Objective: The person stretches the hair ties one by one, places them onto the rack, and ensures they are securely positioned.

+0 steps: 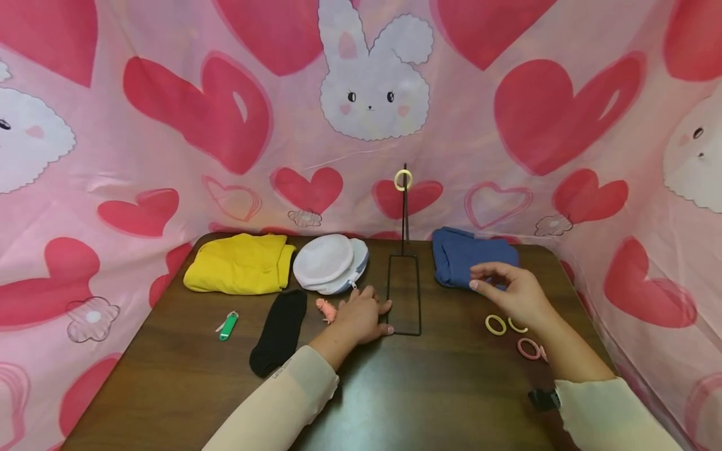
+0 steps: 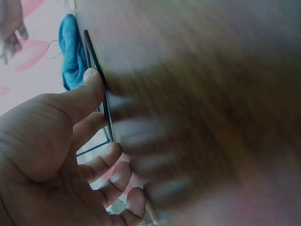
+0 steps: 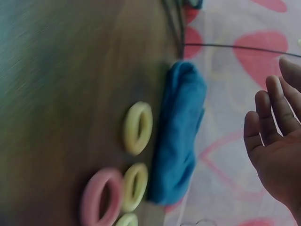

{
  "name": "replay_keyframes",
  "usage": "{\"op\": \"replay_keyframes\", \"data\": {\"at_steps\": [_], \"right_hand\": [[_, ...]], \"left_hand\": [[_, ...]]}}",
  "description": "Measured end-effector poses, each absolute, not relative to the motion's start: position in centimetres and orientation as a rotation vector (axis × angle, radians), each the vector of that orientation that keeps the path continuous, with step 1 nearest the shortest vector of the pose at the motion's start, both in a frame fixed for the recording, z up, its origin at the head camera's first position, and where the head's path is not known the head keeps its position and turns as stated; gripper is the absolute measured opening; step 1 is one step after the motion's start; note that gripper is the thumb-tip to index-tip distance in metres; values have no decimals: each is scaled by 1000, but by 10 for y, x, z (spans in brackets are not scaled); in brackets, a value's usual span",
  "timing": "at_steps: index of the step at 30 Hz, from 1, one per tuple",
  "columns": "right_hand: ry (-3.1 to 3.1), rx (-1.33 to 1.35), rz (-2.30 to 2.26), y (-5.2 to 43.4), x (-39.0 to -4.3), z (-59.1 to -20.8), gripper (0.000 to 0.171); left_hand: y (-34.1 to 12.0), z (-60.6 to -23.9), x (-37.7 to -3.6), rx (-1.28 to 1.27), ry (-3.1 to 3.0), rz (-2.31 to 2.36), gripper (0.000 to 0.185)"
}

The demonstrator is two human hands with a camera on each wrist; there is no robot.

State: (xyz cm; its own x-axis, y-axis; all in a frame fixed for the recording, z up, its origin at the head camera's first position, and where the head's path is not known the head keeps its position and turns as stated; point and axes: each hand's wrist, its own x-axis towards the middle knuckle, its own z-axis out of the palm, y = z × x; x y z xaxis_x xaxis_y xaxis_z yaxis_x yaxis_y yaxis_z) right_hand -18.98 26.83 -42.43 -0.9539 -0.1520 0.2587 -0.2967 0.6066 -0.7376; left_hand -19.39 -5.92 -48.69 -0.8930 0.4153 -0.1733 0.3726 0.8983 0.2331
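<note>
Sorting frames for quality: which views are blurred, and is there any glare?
Head view: sharp, with soft glare on the table near the sleeves. Left wrist view: tabletop heavily smeared, left hand fairly clear. Right wrist view: soft throughout, the rings and blue cloth fuzzy.

Even, soft light in the head view; both wrist views blurred.

The head view is bright and evenly lit, with a pale sheen on the dark bench (image 1: 429,388) at lower centre and only faint, short shadows under the hands and cloths. Straight lines bow slightly toward the frame edges, a wide-lens effect, and the picture is fairly sharp throughout. The left wrist view is dimmer and smeared: the bench fills the right of the frame as streaked brown, with ghosted finger reflections, while the left hand (image 2: 51,160) at lower left is clearer. The right wrist view is soft everywhere; the rings (image 3: 138,128) and blue cloth (image 3: 181,136) have fuzzy outlines, and the bench at the left is motion-streaked.
</note>
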Motion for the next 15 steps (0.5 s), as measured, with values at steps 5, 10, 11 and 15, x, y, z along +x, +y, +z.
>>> {"op": "replay_keyframes", "data": {"at_steps": [5, 10, 11, 15], "right_hand": [[-2788, 430, 1148, 295, -174, -448, 31], [-2855, 569, 856, 317, -166, -467, 37], [-2866, 595, 788, 320, -165, -469, 40], [-2917, 627, 619, 330, -165, -479, 53]], "left_hand": [[-60, -489, -193, 596, 2850, 298, 67], [-60, -490, -193, 587, 2845, 289, 67], [-59, -490, -193, 584, 2847, 288, 67], [-58, -490, -194, 568, 2853, 270, 67]]}}
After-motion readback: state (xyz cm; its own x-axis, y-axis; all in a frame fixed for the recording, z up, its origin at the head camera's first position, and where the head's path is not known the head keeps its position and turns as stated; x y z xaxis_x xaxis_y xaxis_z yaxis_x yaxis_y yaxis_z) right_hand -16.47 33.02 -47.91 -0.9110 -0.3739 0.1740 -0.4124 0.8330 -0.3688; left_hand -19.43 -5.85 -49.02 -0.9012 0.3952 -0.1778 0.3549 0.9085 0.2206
